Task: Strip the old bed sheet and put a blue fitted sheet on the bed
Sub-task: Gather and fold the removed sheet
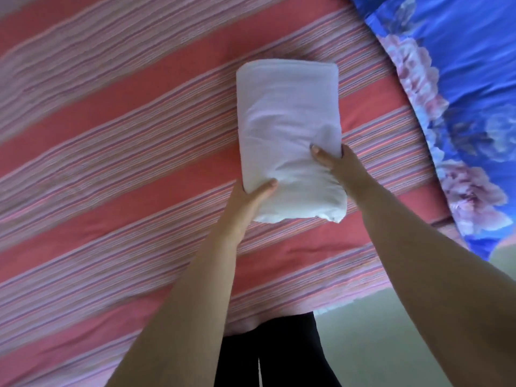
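A red and pink striped sheet (117, 141) covers the bed and fills most of the view. Above it I hold a folded white cloth bundle (287, 121), thick and rectangular. My left hand (251, 199) grips its near left corner, thumb on top. My right hand (337, 166) grips its near right side, thumb pressed into the top and fingers hidden underneath. A blue fabric with pink flowers (463, 93) lies over the bed's right side.
The bed's near edge runs across the lower part of the view. Pale green floor (371, 344) shows at the bottom right. My dark trouser legs (279, 356) stand against the bed edge.
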